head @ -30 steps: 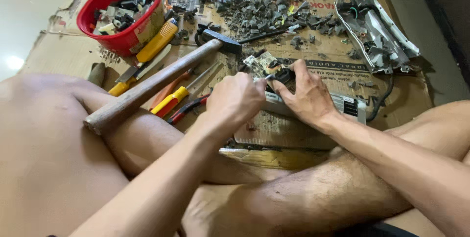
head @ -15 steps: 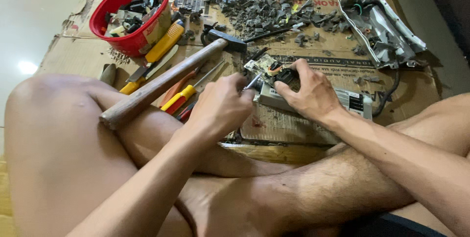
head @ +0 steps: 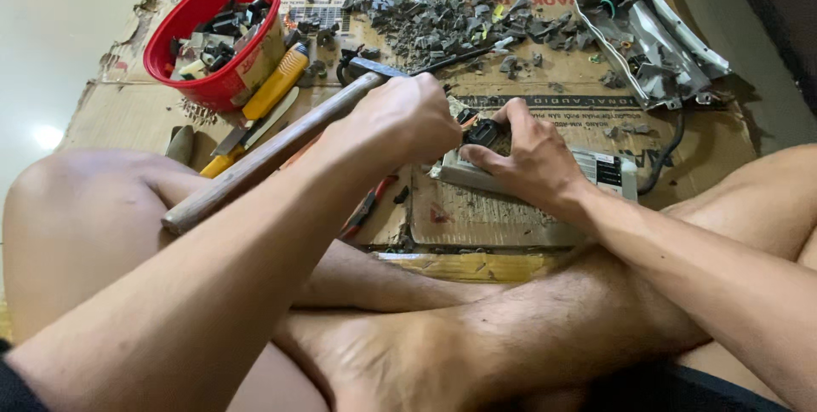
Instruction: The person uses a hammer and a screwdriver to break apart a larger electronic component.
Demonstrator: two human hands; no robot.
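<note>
**Hammer gripped over a small circuit board on the cardboard**

The circuit board (head: pixel 545 175), a pale flat unit with a dark block on top, lies at the middle of the frame on the cardboard (head: pixel 477 216) spread on the floor. The right hand (head: pixel 528 157) presses down on it, fingers curled over the dark block (head: pixel 485 133) at its upper left end, pinning it in place. The left hand (head: pixel 408 118) is closed in a fist around the wooden handle of a hammer (head: pixel 255 157), gripping it near the head; the handle runs down to the lower left of the frame, across the bent knee.

Judging by this, the step in hand looks like breaking or prying parts off the board, with 1 hand steadying and the other working the hammer. The next move calls for a short, controlled stroke kept clear of the right hand's fingers, which sit very close to the hammer head.

Just left of the board lie red-handled pliers (head: pixel 368 206), partly hidden under the forearm. Further up left are a yellow utility knife (head: pixel 268 93) and a red bowl (head: pixel 247 71) filled with dark parts. A spread of grey fragments (head: pixel 451 16) covers the upper middle, and a stripped metal casing (head: pixel 651 42) sits at the upper right.
</note>
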